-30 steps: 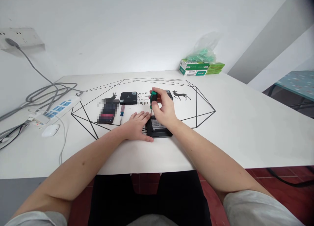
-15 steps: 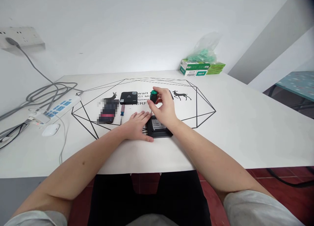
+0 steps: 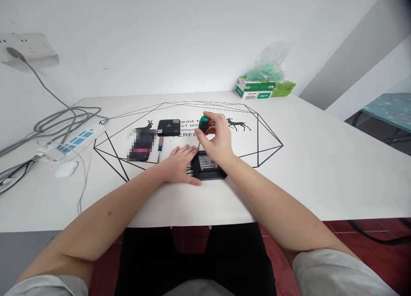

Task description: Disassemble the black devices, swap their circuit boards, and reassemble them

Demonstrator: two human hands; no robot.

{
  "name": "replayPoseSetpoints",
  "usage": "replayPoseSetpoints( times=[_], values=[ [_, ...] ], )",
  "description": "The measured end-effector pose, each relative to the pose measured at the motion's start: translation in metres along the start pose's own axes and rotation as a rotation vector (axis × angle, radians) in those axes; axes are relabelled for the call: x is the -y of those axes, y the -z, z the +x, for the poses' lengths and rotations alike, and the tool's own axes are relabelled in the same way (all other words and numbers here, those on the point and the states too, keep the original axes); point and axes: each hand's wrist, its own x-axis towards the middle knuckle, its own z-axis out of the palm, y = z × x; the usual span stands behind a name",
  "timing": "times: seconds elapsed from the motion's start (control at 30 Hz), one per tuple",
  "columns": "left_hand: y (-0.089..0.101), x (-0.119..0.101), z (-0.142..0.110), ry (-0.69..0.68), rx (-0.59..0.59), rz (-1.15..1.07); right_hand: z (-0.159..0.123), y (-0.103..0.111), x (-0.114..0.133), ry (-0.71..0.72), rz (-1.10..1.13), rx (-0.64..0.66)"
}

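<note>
My right hand (image 3: 220,137) grips a screwdriver (image 3: 203,124) with a green and black handle, its thin shaft pointing down at the far left corner of a flat black electronic box (image 3: 210,174). A white label (image 3: 207,162) shows on the box's upturned face. The screwdriver's tip is too small to make out. My left hand (image 3: 180,164) lies flat with fingers spread, touching the left edge of the box. Left of it rests a second screwdriver (image 3: 160,146) with a clear and blue handle. Behind that is another black box (image 3: 168,128).
A blurred-out phone-like object (image 3: 141,146) lies at the left. Further left are a white power strip (image 3: 78,141), grey cables (image 3: 64,116) and a white earbud case (image 3: 67,169). Green and white boxes (image 3: 257,86) carrying a plastic bag (image 3: 269,67) stand by the wall.
My right hand and the screwdriver handle have shifted slightly right, and the shaft leans a bit more. The left hand and the black box have hardly moved.
</note>
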Motion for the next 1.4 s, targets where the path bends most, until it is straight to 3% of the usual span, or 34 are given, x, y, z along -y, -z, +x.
replayPoseSetpoints(
  times=[1.4],
  values=[
    [0.0017, -0.0023, 0.001, -0.008, 0.005, -0.006, -0.0021, 0.0002, 0.0029, 0.002, 0.032, 0.055]
  ],
)
